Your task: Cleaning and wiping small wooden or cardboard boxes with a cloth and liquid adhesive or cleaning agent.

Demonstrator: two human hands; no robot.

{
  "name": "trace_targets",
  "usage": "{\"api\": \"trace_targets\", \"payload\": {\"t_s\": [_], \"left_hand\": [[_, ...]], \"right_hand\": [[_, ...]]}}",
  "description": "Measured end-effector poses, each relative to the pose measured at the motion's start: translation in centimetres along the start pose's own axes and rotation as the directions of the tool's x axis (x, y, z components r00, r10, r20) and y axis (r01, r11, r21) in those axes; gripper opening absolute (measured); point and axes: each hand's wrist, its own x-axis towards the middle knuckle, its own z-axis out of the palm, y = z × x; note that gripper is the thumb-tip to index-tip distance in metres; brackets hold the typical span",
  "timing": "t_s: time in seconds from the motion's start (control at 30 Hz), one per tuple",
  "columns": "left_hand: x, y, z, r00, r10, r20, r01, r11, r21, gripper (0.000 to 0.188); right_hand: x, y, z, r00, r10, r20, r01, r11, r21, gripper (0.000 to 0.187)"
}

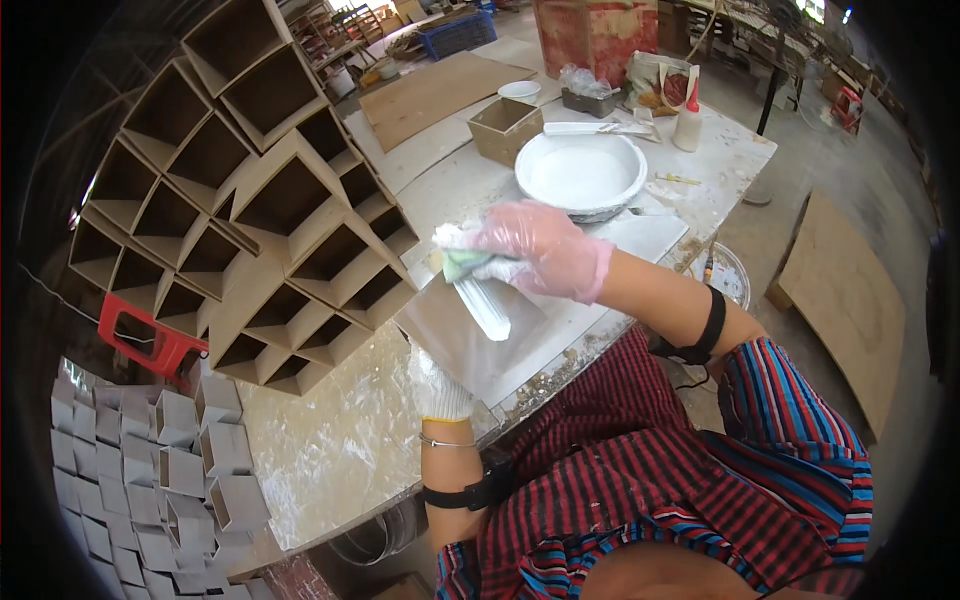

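Observation:
My right hand (545,250), in a thin pinkish see-through glove, is closed round a pale green sponge (462,264) smeared with white. It presses the sponge on the upper part of a grey-brown box (445,320), where a thick white streak (484,308) runs down. My left hand (436,388), in a white knitted glove with a yellow cuff, holds the box from its near left side; its fingers are mostly hidden by the box. Beyond my right hand stands a round white basin (582,172) with white paint inside.
A tall stack of brown open boxes (290,240) stands at the left, above many grey boxes (180,470) and a red plastic stool (150,335). Behind the basin are a square box (503,130), a small white bowl (519,91) and a red-tipped bottle (689,122). A bucket (728,275) sits right of the table.

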Motion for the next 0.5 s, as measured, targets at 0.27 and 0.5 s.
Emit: {"api": "trace_targets", "payload": {"t_s": [0.27,0.5], "left_hand": [[2.0,0.5,-2.5,0.861,-0.427,0.275,0.127,-0.344,-0.93,0.027],[-0.1,0.5,-1.7,0.952,-0.303,-0.036,0.065,0.317,-0.946,0.064]], "right_hand": [[0.0,-1.3,3.3,0.992,-0.038,0.118,0.028,0.996,0.086,0.048],[1.4,-0.9,3.1,0.99,-0.117,-0.084,0.129,0.98,0.154,0.04]]}}
